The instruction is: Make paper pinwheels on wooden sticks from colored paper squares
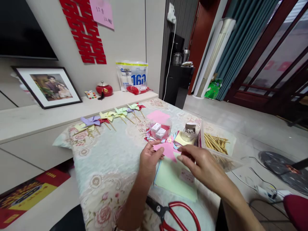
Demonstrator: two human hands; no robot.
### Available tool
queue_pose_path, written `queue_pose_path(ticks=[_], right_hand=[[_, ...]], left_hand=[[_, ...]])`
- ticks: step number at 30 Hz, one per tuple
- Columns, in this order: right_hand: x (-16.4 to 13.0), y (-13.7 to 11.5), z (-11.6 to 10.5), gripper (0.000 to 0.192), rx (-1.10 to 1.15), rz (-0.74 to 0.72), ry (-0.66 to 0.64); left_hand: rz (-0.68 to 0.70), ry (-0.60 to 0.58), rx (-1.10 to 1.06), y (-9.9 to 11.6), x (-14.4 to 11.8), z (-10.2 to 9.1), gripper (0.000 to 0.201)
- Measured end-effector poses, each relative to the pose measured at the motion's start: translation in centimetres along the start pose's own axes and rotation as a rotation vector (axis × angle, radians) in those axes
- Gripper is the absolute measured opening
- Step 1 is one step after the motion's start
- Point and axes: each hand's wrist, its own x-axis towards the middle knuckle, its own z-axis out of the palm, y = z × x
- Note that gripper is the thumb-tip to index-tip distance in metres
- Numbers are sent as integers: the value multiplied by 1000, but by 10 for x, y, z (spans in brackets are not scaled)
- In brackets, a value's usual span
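Between the thumb and fingers of my left hand (151, 158) is a piece of pink paper (166, 151). My right hand (201, 160) is at the paper's right edge, its fingers curled in; what lies between their tips is hidden. Under both hands lies a stack of pale green paper sheets (174, 179) with a small printed label (187, 176). Red-handled scissors (172, 215) rest open near the table's front edge. Just beyond my hands are cut coloured papers (184, 140), a clear tub with small white boxes (160, 130) and a container of small metal pieces (190, 130).
Finished paper pinwheels on sticks (107, 116) line the table's far left side. A clear plastic bin (237, 157) of wooden sticks (216, 143) stands at the right. More pink paper (158, 116) lies at the back. A framed photo (49, 86) stands on the cabinet; cables run across the floor.
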Motion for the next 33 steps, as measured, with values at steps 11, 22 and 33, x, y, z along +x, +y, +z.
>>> queue_pose_path(ticks=[11, 22, 33], right_hand=[[62, 41, 53, 24, 765, 86, 5], [59, 50, 65, 39, 1207, 273, 56], [55, 45, 69, 40, 1270, 311, 41]], left_hand=[[39, -11, 154, -7, 0, 5, 44], [-18, -173, -166, 0, -8, 9, 44], [-24, -125, -114, -5, -6, 11, 30]])
